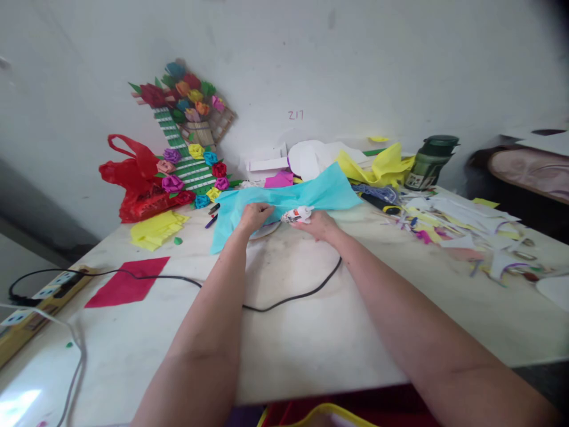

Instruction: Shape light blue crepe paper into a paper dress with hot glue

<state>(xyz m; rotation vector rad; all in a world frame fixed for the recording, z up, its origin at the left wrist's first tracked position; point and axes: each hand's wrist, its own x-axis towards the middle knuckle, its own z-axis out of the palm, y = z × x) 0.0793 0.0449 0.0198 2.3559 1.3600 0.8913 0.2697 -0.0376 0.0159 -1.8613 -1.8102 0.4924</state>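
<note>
A white glue gun (297, 214) with a black cord is gripped in my right hand (320, 225), its tip pointing left toward my other hand. My left hand (255, 217) has its fingers curled together on a wrinkled light blue sheet (311, 193) of crepe-like paper. Just below the left fingers, part of a pale disc (265, 231) shows at the sheet's lower edge; the rest is covered. The glue gun's nozzle is close to the sheet, and I cannot tell whether they touch.
Paper flowers on a green striped stand (195, 169) lean against the wall beside a red bag (136, 184). A power strip (48, 293), red sheet (128, 281) and yellow papers (157, 229) lie left. Paper scraps (457, 228) and a green bottle (431, 163) are right. The black cord (288, 301) crosses the table.
</note>
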